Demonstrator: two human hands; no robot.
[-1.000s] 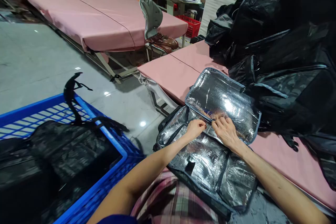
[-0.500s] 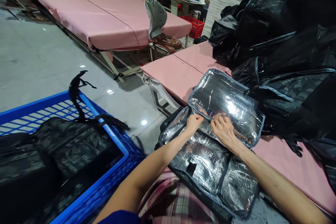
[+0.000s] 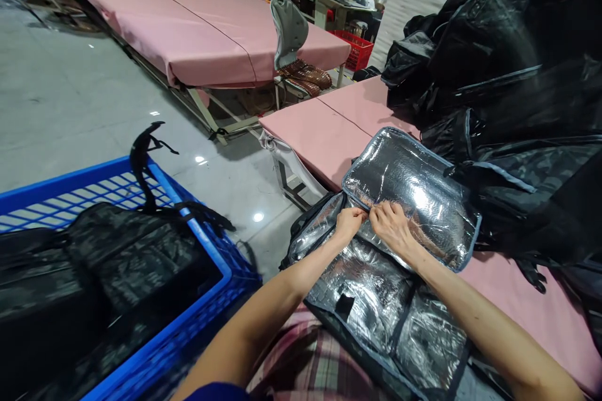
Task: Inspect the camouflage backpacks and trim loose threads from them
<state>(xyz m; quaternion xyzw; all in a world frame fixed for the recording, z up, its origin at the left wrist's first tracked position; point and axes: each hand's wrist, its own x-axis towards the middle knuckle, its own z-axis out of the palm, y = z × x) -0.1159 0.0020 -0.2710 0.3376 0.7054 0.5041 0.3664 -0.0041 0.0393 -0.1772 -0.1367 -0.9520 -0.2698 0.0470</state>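
Note:
A silver foil-lined bag [image 3: 399,288] lies turned inside out on the near edge of a pink table [image 3: 320,131], its lid flap [image 3: 414,191] open and resting farther back. My left hand [image 3: 348,223] and my right hand [image 3: 388,224] meet at the seam where the flap joins the body. Both pinch the silver lining there, fingers curled and close together.
A blue plastic crate [image 3: 207,250] at the lower left holds dark camouflage bags with a black strap [image 3: 141,156] sticking up. A tall heap of black bags [image 3: 517,94] fills the right of the table. Beyond stand another long pink table [image 3: 197,25], a grey chair [image 3: 289,31] and a red basket [image 3: 360,50].
My two hands have drawn closer together along the seam, the right one sliding left. The view has shifted a little to the left.

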